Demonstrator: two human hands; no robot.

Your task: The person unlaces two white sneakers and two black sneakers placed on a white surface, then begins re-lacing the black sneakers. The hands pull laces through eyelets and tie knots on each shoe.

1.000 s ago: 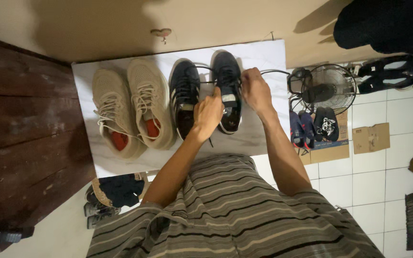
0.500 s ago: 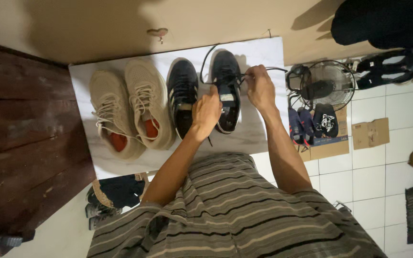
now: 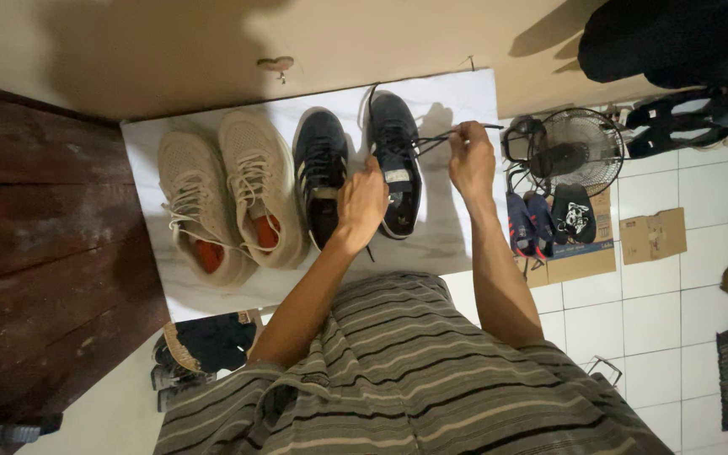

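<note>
Two dark sneakers stand side by side on a white marble-look tabletop [image 3: 457, 97]. My left hand [image 3: 362, 202] grips the tongue and collar of the right dark sneaker [image 3: 396, 143]. My right hand [image 3: 471, 156] pinches that shoe's black lace [image 3: 431, 139] and holds it taut out to the right. The left dark sneaker [image 3: 320, 164], with pale side stripes, lies just beside my left hand. A pair of beige knit sneakers [image 3: 229, 190] with loose laces and orange insoles rests further left.
A dark wooden surface [image 3: 44, 227] borders the table on the left. On the tiled floor at right stand a small fan [image 3: 579, 152], sandals on cardboard [image 3: 549, 219] and a flat cardboard piece [image 3: 655, 238]. More shoes [image 3: 200, 345] lie under the table's near edge.
My right hand has moved rightward, away from the shoe, drawing the black lace out straight. My left hand has stayed on the shoe's tongue.
</note>
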